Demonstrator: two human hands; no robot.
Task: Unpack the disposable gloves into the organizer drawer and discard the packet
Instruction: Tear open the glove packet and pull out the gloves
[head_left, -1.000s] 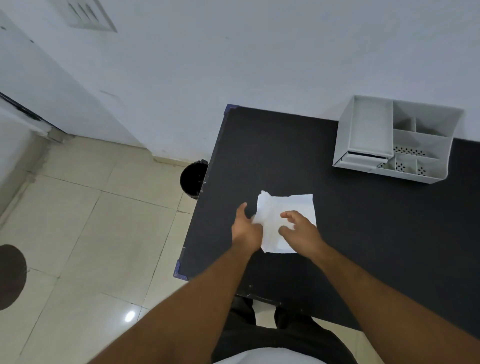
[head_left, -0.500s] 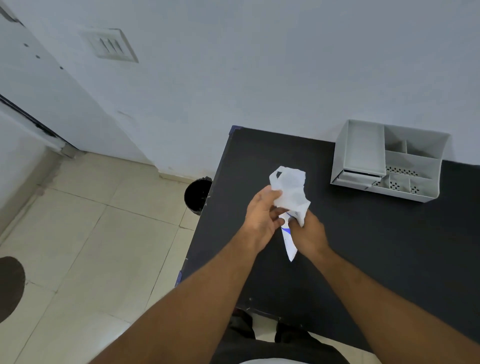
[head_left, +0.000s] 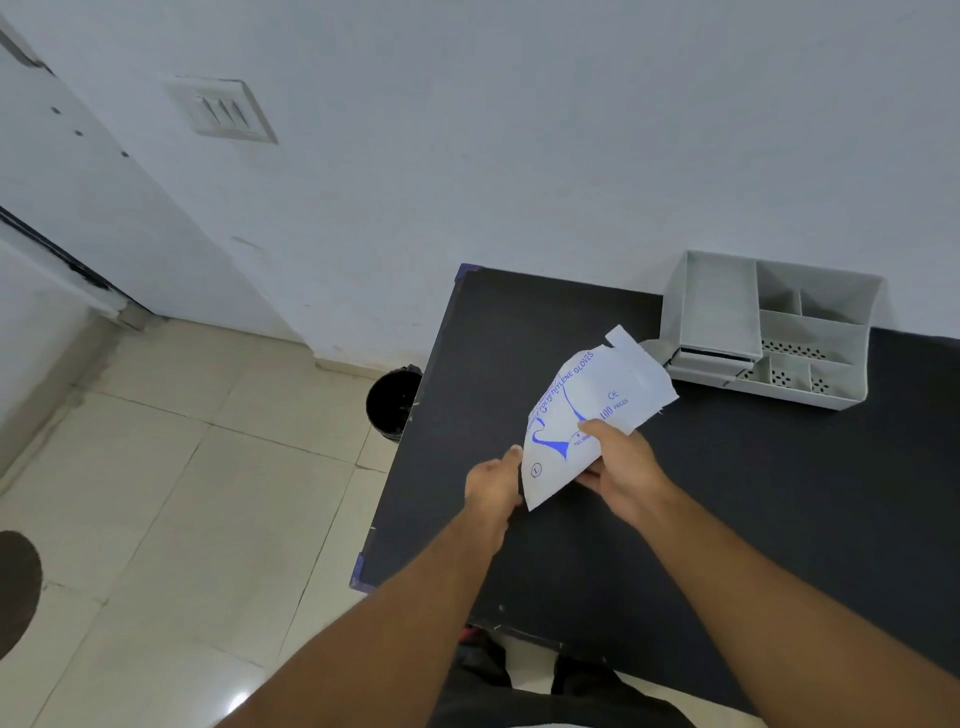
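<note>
Right hand (head_left: 621, 470) has the flat white paper glove packet with blue print (head_left: 587, 410) pinched near its lower end, thumb on the printed face, fingers behind it. Packet is off the surface, held up over the matte black rectangular table (head_left: 753, 519), tilted so its far end points up and away from the grip toward the organizer. Print reads "polyethylene gloves", "100 pieces", CE mark, an "L" in a circle near the bottom corner. Far end looks torn, a small flap sticking up there. Left hand (head_left: 491, 486) sits just left of the grip, thumb tip at the packet's left edge; can't tell if it's actually touching, fingers curled loose, not clamped on anything. Beyond the packet's far end: light grey plastic desk organizer with compartments and a small drawer (head_left: 769, 332) against the white wall, drawer front slightly out at its lower left, near the packet's top corner but apart from it. Left of the grip, down on the beige tiled floor (head_left: 171, 493): round black waste bin (head_left: 392, 400), tucked against the table's edge.
</note>
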